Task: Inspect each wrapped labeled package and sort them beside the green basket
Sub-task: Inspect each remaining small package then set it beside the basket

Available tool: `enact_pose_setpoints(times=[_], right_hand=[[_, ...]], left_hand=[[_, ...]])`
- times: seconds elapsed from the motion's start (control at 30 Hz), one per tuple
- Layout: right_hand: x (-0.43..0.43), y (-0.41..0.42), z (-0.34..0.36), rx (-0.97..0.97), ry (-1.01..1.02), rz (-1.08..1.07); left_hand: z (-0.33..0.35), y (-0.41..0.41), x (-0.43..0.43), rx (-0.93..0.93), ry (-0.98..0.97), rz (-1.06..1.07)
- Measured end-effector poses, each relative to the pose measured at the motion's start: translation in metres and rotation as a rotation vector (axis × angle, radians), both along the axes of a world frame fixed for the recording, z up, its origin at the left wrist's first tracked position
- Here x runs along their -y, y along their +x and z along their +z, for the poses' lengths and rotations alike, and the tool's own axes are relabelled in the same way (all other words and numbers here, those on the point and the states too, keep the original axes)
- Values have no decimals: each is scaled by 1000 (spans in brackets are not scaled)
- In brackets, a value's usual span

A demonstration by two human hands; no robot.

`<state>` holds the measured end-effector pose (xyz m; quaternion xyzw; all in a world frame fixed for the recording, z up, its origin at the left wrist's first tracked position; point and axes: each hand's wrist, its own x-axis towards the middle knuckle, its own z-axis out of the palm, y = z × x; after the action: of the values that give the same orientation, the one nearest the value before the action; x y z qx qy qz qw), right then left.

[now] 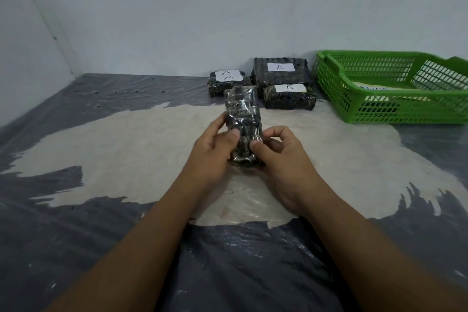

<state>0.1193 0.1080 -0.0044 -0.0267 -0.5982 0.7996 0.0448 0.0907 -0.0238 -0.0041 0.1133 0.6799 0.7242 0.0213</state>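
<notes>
A dark package in clear wrap (pixel 242 114) is held upright in mid-air at the centre; no label shows on the side facing me. My left hand (pixel 215 149) grips its left edge with the thumb on the front. My right hand (pixel 278 152) pinches its lower right edge. Left of the green basket (pixel 395 106), by the wall, lie three dark wrapped packages with white "A" labels: a large one (pixel 281 76), a smaller one (pixel 290 97) in front of it, and one at the left (pixel 226 82) showing two labels.
Inside the green basket lies a pale item with a partly visible label (pixel 374 87). The floor is covered in dark plastic sheeting (pixel 228 261) with a worn pale patch (pixel 126 149) in the middle. White walls close the back and left.
</notes>
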Motion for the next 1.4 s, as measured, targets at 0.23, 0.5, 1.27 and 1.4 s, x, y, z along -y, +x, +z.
enact_pose_setpoints(times=[0.23, 0.5, 1.27, 1.4], right_hand=[[-3, -2, -1, 1, -17, -14], [-1, 1, -4, -41, 55, -28], [-1, 1, -3, -234, 257, -116], [0, 2, 0, -228, 157, -85]], left_hand=[[-5, -1, 2, -150, -184, -42], [-8, 0, -3, -195, -161, 62], [-3, 4, -8, -251, -164, 81], [-3, 7, -8, -286, -196, 53]])
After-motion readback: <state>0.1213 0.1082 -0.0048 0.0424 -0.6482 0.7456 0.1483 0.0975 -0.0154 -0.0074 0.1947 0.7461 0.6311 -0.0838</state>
